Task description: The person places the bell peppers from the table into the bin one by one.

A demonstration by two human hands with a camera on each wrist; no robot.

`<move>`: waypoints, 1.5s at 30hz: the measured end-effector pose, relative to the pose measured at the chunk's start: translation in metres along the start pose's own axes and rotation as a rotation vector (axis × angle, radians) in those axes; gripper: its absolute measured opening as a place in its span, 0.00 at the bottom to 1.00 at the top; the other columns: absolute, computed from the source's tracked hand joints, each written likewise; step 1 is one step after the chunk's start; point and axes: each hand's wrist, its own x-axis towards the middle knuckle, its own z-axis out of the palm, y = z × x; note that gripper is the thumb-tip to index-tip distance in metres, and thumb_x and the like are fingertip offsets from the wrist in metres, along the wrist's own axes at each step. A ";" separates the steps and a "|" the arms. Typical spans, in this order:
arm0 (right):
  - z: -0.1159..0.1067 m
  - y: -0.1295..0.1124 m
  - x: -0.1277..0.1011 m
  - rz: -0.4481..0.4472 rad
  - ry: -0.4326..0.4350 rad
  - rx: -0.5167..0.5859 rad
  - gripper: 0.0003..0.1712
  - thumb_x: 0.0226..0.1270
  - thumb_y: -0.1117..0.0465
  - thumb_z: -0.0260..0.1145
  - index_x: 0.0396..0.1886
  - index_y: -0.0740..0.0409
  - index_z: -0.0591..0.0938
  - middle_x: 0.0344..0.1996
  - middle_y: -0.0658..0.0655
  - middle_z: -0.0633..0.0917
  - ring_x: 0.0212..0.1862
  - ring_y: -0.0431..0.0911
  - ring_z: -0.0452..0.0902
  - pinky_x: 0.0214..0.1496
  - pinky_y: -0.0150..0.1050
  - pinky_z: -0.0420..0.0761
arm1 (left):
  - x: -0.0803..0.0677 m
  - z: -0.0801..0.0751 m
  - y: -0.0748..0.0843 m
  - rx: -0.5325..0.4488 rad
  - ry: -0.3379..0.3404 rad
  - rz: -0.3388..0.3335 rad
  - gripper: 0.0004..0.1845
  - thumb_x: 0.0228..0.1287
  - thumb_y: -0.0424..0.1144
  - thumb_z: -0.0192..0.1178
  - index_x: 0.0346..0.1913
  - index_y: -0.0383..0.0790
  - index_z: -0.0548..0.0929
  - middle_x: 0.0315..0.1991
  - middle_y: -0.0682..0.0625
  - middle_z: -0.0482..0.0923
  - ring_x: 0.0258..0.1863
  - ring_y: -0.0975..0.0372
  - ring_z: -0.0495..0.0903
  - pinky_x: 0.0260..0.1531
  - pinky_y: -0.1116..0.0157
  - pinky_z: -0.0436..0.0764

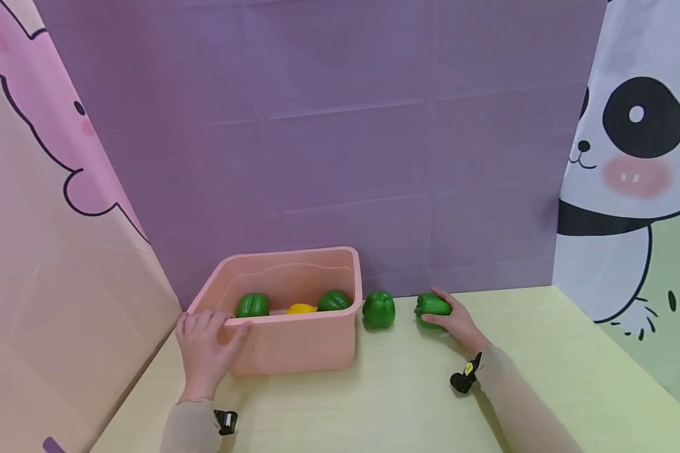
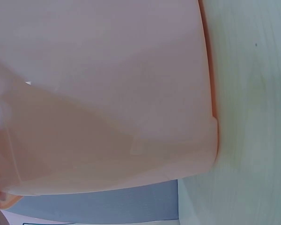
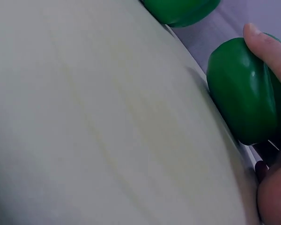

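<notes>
My left hand [image 1: 206, 352] grips the near rim of a pink plastic bin [image 1: 294, 343] at its left corner, fingers hooked over the edge. The bin's outer wall [image 2: 107, 93] fills most of the left wrist view. Two green bell peppers [image 1: 252, 305] and a yellow item [image 1: 301, 309], mostly hidden by the rim, lie inside. Right of the bin, my right hand [image 1: 456, 321] holds a green bell pepper [image 1: 432, 307] between thumb and fingers, at the table surface. Another green bell pepper [image 1: 379, 309] stands between the bin and this hand.
The pale wooden table [image 1: 396, 402] is backed by a purple cloth [image 1: 340, 126]. A pink-and-cream printed sheet [image 1: 79, 283] hangs close on the left. On the right is a panda-printed sheet [image 1: 612, 270].
</notes>
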 end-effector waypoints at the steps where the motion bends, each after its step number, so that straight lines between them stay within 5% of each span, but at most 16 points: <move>1: 0.000 0.000 0.000 0.000 0.001 0.004 0.50 0.53 0.56 0.77 0.74 0.54 0.62 0.67 0.66 0.65 0.61 0.59 0.66 0.60 0.49 0.67 | 0.000 0.000 0.000 -0.001 0.000 -0.002 0.30 0.60 0.65 0.57 0.35 0.37 0.80 0.32 0.42 0.76 0.41 0.44 0.69 0.63 0.39 0.47; 12: -0.002 0.002 -0.019 -0.023 0.026 -0.027 0.45 0.52 0.55 0.77 0.70 0.52 0.69 0.66 0.64 0.68 0.59 0.58 0.67 0.59 0.50 0.67 | -0.002 0.001 0.003 -0.002 -0.026 -0.016 0.30 0.60 0.65 0.56 0.35 0.36 0.80 0.31 0.42 0.75 0.41 0.45 0.68 0.63 0.39 0.47; 18: 0.000 -0.003 -0.032 -0.015 0.013 -0.028 0.44 0.51 0.55 0.78 0.69 0.49 0.71 0.63 0.64 0.71 0.58 0.58 0.68 0.57 0.49 0.68 | -0.003 0.001 0.002 -0.001 -0.043 -0.024 0.24 0.57 0.58 0.63 0.36 0.36 0.80 0.33 0.42 0.75 0.42 0.45 0.68 0.64 0.41 0.45; 25: 0.005 -0.004 -0.044 0.000 0.039 -0.026 0.42 0.52 0.54 0.77 0.68 0.51 0.71 0.61 0.65 0.72 0.56 0.56 0.69 0.55 0.44 0.71 | -0.005 0.000 -0.001 0.007 -0.041 -0.008 0.29 0.59 0.63 0.59 0.35 0.35 0.80 0.32 0.42 0.75 0.41 0.44 0.69 0.63 0.40 0.47; 45: -0.003 -0.021 -0.039 -0.010 0.071 0.092 0.40 0.57 0.56 0.74 0.70 0.51 0.70 0.63 0.63 0.69 0.56 0.56 0.67 0.52 0.39 0.73 | 0.000 0.000 0.000 -0.015 -0.022 -0.011 0.31 0.60 0.66 0.56 0.35 0.37 0.80 0.31 0.42 0.74 0.40 0.44 0.68 0.65 0.41 0.45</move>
